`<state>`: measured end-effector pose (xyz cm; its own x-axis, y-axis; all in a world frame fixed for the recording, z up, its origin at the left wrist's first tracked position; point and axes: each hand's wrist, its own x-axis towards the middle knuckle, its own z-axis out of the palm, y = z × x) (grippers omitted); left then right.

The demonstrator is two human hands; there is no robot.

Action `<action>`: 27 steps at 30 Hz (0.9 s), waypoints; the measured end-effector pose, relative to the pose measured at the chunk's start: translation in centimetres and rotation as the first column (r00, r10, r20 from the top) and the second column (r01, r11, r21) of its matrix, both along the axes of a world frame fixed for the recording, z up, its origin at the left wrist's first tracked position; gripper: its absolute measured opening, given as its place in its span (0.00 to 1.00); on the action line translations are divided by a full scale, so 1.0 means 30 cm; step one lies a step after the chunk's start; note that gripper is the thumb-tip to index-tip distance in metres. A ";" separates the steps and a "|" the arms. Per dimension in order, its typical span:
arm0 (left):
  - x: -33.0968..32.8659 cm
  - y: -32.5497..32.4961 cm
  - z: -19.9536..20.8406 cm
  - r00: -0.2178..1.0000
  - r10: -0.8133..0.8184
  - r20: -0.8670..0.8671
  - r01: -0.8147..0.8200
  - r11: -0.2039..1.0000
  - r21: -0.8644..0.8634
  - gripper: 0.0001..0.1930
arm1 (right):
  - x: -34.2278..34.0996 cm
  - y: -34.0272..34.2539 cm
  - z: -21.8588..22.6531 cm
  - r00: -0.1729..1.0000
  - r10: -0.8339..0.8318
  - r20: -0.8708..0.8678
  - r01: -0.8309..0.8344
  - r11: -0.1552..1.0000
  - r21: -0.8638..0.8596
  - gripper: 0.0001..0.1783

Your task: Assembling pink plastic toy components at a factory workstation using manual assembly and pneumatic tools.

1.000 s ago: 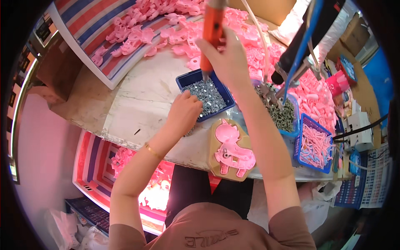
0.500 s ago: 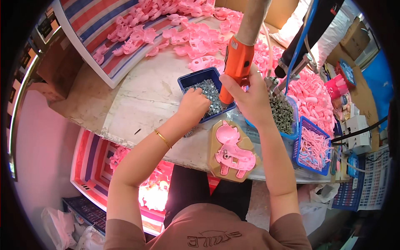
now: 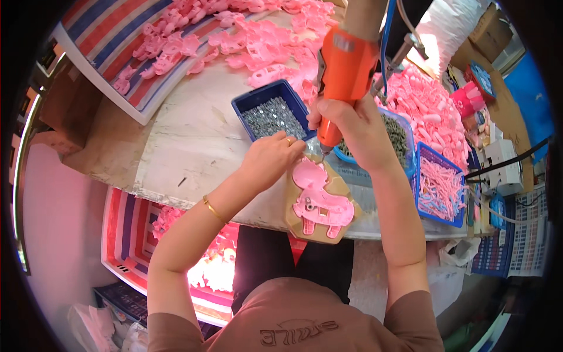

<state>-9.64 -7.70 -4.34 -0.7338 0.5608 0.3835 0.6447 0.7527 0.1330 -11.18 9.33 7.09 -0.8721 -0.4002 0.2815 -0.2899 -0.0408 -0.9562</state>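
Note:
My right hand (image 3: pixel 363 132) is wrapped round an orange electric screwdriver (image 3: pixel 347 67) that hangs nose-down. Its metal tip (image 3: pixel 324 151) points at the upper end of a pink animal-shaped plastic shell (image 3: pixel 329 205). The shell lies hollow side up in a tan block fixture (image 3: pixel 296 208), with a small round metal piece in its body. My left hand (image 3: pixel 274 157) is closed, fingertips pressed together just left of the tip, near the shell's upper end. What they pinch is too small to make out. Behind that hand stands a dark blue bin (image 3: pixel 239 107) of small metal screws.
To the right are a light-blue tub (image 3: pixel 410 154) of dark small parts and a blue basket (image 3: pixel 417 188) of pink and blue sticks. Pink shells (image 3: pixel 270 53) heap up at the back. A striped tray (image 3: pixel 132 108) stands at left. A blue hose (image 3: pixel 387 53) hangs beside the screwdriver.
My left hand has left the screw bin and come toward the fixture, its fingers now close to the screwdriver's tip. The screwdriver has come down nearer the shell.

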 end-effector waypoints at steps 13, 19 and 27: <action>0.169 0.090 0.039 0.964 -0.179 0.197 0.078 0.898 0.432 0.06 | 0.116 -0.005 -0.020 0.996 -0.079 0.045 0.087 0.973 -0.213 0.15; 0.196 0.103 0.004 0.924 -0.243 0.296 0.052 0.845 0.532 0.07 | 0.125 0.015 -0.029 0.999 -0.040 0.003 0.040 0.978 -0.206 0.14; 0.223 0.124 0.008 0.907 -0.267 0.327 0.121 0.906 0.406 0.15 | 0.167 0.036 -0.055 0.995 -0.047 0.083 0.065 0.971 -0.230 0.14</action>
<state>-2.95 -3.97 -4.09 -0.7526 0.5782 0.3152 0.6217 0.4660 0.6295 -6.18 10.40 5.43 -0.9138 -0.2819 0.2923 -0.2242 -0.2499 -0.9420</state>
